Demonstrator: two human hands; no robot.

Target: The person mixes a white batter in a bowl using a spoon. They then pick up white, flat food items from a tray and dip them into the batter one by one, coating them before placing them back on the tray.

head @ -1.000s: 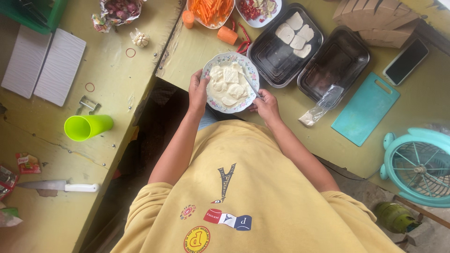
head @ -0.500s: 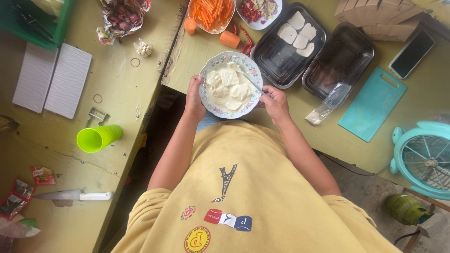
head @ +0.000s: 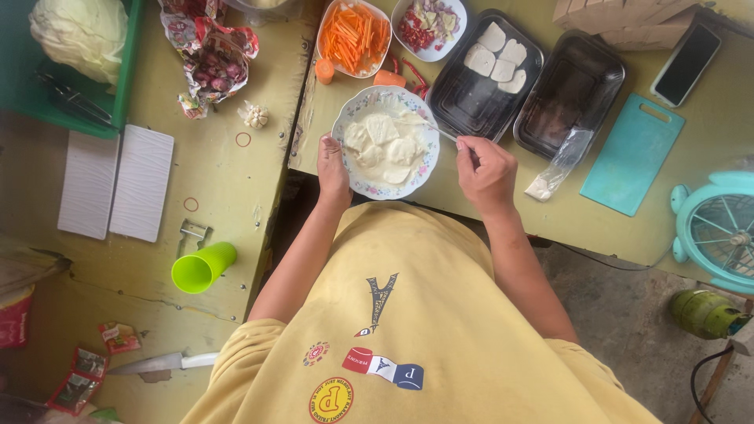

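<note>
A floral-rimmed bowl (head: 351, 108) sits on the yellow table, filled with pale slices in white batter. My left hand (head: 331, 167) grips the bowl's near left rim. My right hand (head: 485, 169) is shut on a thin metal utensil (head: 433, 128) whose tip reaches into the batter. Just behind the bowl, a black tray (head: 463, 98) holds several white slices (head: 496, 53).
A second black tray (head: 569, 90), a plastic bag (head: 556, 166), a teal cutting board (head: 632, 154) and a phone (head: 686, 64) lie right. Carrot sticks (head: 355, 35) and a chopped-vegetable bowl (head: 430, 23) stand behind. A green cup (head: 202, 267), knife (head: 161, 362) and fan (head: 719, 232) are nearby.
The camera has shifted, so the scene slid. My right hand now holds the utensil with its tip in the batter; my left hand stays on the bowl's rim.
</note>
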